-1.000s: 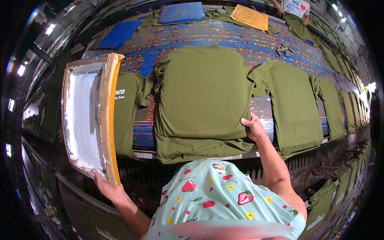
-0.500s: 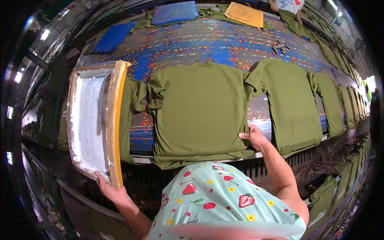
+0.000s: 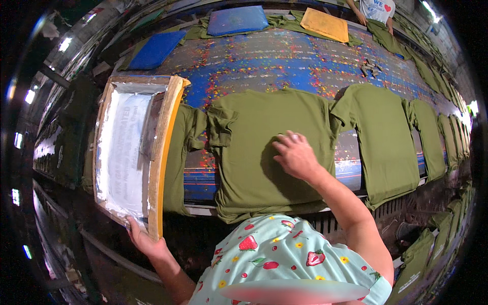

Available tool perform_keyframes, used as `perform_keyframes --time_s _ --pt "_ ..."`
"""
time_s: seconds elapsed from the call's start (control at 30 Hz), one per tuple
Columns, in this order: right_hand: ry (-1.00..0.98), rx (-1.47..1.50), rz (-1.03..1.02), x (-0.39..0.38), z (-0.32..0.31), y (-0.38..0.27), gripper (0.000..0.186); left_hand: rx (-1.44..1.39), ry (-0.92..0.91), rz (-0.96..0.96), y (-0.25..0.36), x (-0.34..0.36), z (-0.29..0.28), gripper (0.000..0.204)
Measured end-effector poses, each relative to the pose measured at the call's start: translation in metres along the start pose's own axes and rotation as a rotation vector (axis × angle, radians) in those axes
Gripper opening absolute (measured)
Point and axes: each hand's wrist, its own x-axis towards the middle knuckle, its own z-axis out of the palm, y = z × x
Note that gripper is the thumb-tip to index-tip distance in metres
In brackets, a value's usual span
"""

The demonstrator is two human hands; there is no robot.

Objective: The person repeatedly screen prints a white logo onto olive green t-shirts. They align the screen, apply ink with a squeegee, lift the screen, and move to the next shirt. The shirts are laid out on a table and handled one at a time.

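Note:
My left hand [image 3: 145, 236] grips the bottom end of a wooden screen frame [image 3: 170, 157] with white-smeared mesh and a yellow edge, held on end at the left, partly in front of an olive shirt. My right hand [image 3: 295, 155] is open, palm down, on or just above the middle of another olive T-shirt [image 3: 244, 173] laid flat before me; contact is unclear. That shirt's left sleeve area is rumpled. More olive shirts [image 3: 386, 147] lie in a row to the right.
The long table [image 3: 254, 66] is speckled with paint. Along its far side are blue pads [image 3: 236, 19] and a yellow pad [image 3: 324, 24] on shirts, plus small dark pieces [image 3: 371, 68]. A co-worker [image 3: 375, 11] stands at the far right. Hanging or draped shirts [image 3: 414, 264] show at lower right.
My right hand has left the shirt's lower right edge, where it held the fabric, and moved up and inward over its middle. The frame in my left hand appears slightly farther right in view.

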Motion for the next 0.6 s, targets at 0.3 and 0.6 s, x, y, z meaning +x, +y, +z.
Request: perform_keyframes --time_s 0.3,0.6 --pt "-0.056 0.126 -0.149 0.183 0.080 -0.090 0.063 0.129 0.141 0.061 0.012 0.026 -0.009 0.063" --pt "0.030 0.512 -0.378 0.177 0.072 -0.103 0.052 0.084 0.138 -0.020 -0.005 0.068 -0.033 0.065"
